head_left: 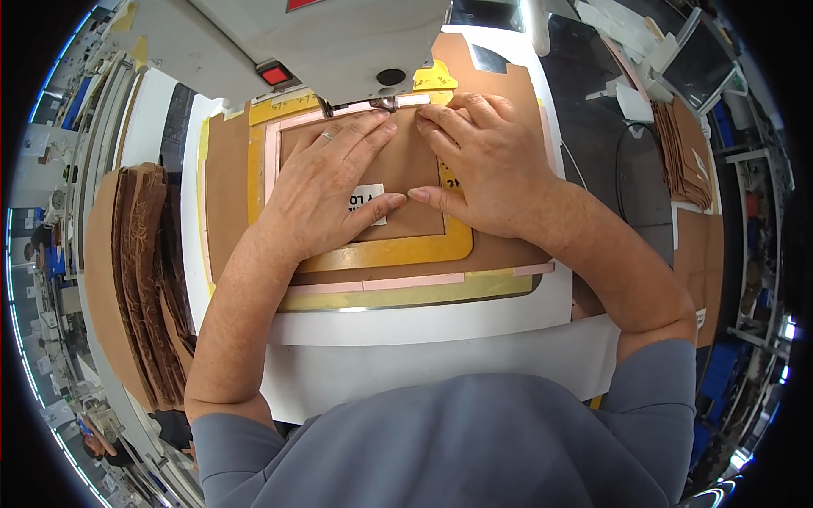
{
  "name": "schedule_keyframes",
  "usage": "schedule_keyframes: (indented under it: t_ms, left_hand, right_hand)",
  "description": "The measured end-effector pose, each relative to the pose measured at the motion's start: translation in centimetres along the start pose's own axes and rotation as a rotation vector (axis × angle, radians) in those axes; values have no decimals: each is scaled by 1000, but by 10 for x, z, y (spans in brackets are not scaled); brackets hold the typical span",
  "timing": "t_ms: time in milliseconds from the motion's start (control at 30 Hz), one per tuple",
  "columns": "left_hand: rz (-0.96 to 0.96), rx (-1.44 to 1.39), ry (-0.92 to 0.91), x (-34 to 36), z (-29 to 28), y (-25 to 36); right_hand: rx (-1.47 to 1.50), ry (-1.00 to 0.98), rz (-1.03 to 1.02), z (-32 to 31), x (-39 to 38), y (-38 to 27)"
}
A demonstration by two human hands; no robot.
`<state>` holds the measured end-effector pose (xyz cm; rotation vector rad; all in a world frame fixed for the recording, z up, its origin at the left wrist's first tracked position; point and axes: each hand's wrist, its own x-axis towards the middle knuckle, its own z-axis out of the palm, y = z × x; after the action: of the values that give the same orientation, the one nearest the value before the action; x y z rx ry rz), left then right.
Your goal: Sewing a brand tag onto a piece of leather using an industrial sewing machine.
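A brown fabric-like panel lies inside a yellow rectangular frame edged with pink strips. My left hand rests flat on it, fingers stretched toward the metal foot of a sewing-type machine. A white label on the panel is partly covered by that hand. At the frame's upper right, my right hand presses down with bent fingers and its thumb spread out. The two thumb tips nearly meet over the panel. Larger brown material surrounds the frame.
The machine head, with a red switch, hangs low just beyond my fingertips. A thick stack of brown pieces with loose threads stands at left. More folded brown pieces lie at right, near a dark screen. White sheeting covers the near side.
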<state>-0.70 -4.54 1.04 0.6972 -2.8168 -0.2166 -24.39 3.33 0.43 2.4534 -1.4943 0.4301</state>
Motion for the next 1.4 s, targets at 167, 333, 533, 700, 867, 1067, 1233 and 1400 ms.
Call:
schedule_keyframes:
  t_ms: [167, 333, 533, 700, 867, 1067, 1233, 1400]
  left_hand:
    - [31, 3, 52, 1, 2, -3]
    - [33, 11, 51, -3, 0, -6]
    - [27, 2, 55, -5, 1, -10]
    - [23, -24, 50, -4, 2, -11]
    - [39, -33, 72, -4, 5, -11]
    - [21, -21, 70, -3, 8, -6]
    - [16, -43, 90, -5, 12, -6]
    - [-1, -53, 81, -6, 14, -5]
  right_hand:
    - [22, 24, -10, 0, 6, -5]
    - [225, 62, 34, 2, 6, -9]
    - [225, -10, -1, 0, 2, -12]
    - [224, -32, -2, 0, 3, -12]
    - [236, -40, 2, 0, 4, -12]
    - [219, -48, -16, 0, 3, -11]
    - [231, -50, 1, -1, 3, -13]
    - [254, -50, -60, -13, 1, -16]
